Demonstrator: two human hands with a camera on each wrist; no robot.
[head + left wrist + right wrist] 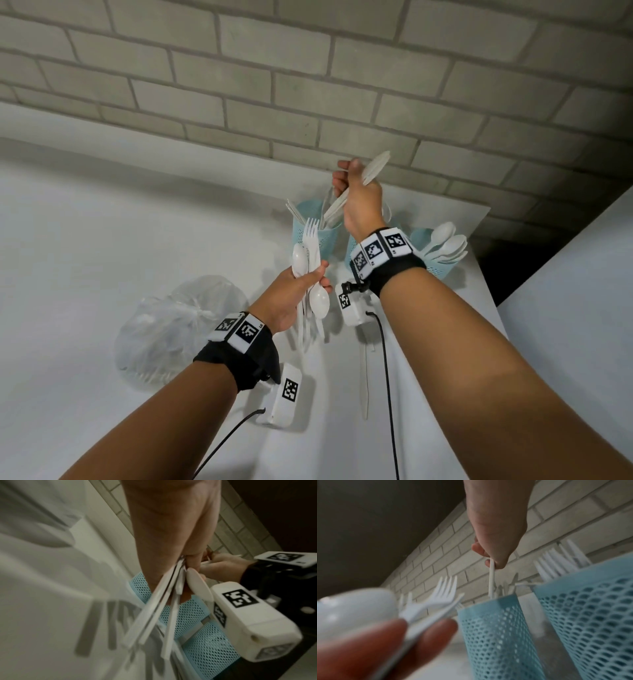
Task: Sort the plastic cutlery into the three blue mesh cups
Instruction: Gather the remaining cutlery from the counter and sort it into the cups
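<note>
Three blue mesh cups stand by the brick wall. The left cup [308, 236] [496, 631] holds knives, the middle cup [352, 245] [590, 615] holds forks [554, 563], and the right cup [436, 265] holds spoons [445, 243]. My right hand [352, 174] [489, 559] pinches a white plastic knife [374, 168] [491, 578] above the left cup, its lower end at the rim. My left hand [317, 275] [192, 563] grips a bundle of forks and spoons [310, 253] [154, 615] in front of the cups.
A crumpled clear plastic bag [178, 325] lies on the white table [102, 240] at the left. One white knife [366, 380] lies on the table under my right forearm. The table's right edge runs just beyond the right cup. Cables hang from both wrist cameras.
</note>
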